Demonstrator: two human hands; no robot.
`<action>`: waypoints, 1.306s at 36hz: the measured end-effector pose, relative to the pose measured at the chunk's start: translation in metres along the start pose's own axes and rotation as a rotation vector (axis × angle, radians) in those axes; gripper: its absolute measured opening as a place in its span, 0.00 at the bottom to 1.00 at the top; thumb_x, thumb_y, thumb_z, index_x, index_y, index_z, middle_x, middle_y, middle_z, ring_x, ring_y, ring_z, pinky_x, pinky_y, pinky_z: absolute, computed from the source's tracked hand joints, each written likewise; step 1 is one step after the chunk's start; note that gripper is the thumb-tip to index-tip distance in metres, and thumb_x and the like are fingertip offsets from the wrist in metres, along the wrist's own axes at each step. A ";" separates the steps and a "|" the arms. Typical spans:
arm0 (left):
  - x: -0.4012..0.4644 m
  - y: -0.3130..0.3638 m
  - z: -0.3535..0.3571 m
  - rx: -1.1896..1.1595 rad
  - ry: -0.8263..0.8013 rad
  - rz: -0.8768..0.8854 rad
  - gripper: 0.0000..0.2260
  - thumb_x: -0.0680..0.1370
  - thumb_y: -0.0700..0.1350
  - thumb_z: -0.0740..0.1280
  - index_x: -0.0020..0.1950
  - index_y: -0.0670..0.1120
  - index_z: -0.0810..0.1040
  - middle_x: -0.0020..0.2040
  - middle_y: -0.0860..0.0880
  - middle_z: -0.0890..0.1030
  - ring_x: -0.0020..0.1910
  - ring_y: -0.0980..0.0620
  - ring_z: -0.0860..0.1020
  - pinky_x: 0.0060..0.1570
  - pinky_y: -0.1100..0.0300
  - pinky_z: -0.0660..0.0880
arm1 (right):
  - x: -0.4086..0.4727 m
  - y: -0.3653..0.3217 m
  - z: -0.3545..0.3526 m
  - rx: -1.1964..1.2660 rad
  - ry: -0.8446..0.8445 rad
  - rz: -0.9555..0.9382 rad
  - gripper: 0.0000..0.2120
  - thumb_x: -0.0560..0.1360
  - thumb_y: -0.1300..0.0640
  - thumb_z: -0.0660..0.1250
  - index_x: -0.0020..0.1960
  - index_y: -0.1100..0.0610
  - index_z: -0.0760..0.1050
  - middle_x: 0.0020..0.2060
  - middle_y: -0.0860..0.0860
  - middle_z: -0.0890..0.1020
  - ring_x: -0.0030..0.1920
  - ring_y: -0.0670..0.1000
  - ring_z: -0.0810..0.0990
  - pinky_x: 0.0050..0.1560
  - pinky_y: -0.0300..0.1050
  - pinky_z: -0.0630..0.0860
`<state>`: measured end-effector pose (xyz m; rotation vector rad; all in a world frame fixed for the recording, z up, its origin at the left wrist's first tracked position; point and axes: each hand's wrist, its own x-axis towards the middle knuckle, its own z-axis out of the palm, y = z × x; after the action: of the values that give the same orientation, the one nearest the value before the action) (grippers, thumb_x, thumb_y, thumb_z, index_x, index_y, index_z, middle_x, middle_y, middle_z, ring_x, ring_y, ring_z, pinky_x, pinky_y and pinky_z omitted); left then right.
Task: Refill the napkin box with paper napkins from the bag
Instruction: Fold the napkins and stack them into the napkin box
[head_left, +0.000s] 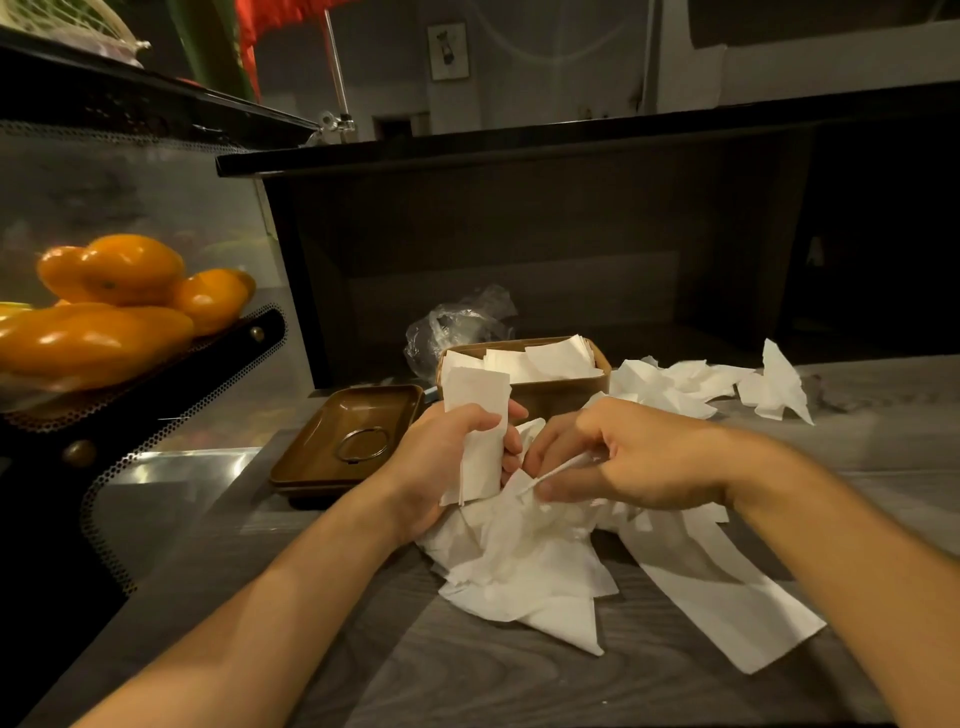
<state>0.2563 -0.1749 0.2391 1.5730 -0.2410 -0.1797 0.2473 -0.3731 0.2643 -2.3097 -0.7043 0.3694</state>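
A brown napkin box (566, 391) stands at the middle of the grey counter with white napkins (540, 358) sticking out of its top. Behind it lies a crumpled clear plastic bag (457, 325). My left hand (441, 457) grips a folded stack of napkins (478, 415) upright in front of the box. My right hand (623, 457) pinches the edge of one napkin (558, 470) between thumb and fingers, just right of the stack. Under both hands lies a loose heap of white napkins (524, 566).
A brown tray (311, 452) holding a metal ring (362, 444) sits left of the box. More crumpled napkins (717, 384) lie at the right. Oranges (130, 270) rest on a black perforated stand at far left. A dark counter wall rises behind.
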 end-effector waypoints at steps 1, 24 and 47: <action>0.000 0.000 0.000 0.003 -0.002 0.003 0.11 0.83 0.43 0.59 0.61 0.44 0.77 0.42 0.44 0.80 0.39 0.50 0.79 0.44 0.56 0.81 | 0.000 -0.001 0.001 0.006 0.004 -0.005 0.05 0.76 0.46 0.72 0.44 0.37 0.85 0.54 0.35 0.82 0.57 0.43 0.80 0.63 0.45 0.79; -0.001 0.001 0.001 -0.015 -0.008 -0.010 0.11 0.83 0.42 0.58 0.60 0.43 0.78 0.39 0.44 0.80 0.34 0.53 0.80 0.39 0.59 0.81 | -0.002 -0.007 0.001 -0.070 0.048 -0.058 0.07 0.77 0.51 0.73 0.41 0.40 0.83 0.53 0.35 0.78 0.58 0.42 0.77 0.64 0.42 0.75; -0.004 0.010 0.002 -0.132 0.111 -0.048 0.16 0.83 0.58 0.55 0.60 0.56 0.80 0.55 0.48 0.86 0.56 0.46 0.84 0.60 0.45 0.79 | 0.015 -0.003 0.000 0.244 0.630 -0.109 0.04 0.79 0.51 0.70 0.47 0.46 0.83 0.42 0.40 0.83 0.46 0.42 0.82 0.47 0.35 0.78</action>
<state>0.2518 -0.1758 0.2489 1.4530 -0.1029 -0.1421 0.2580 -0.3624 0.2652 -1.9790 -0.4314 -0.3036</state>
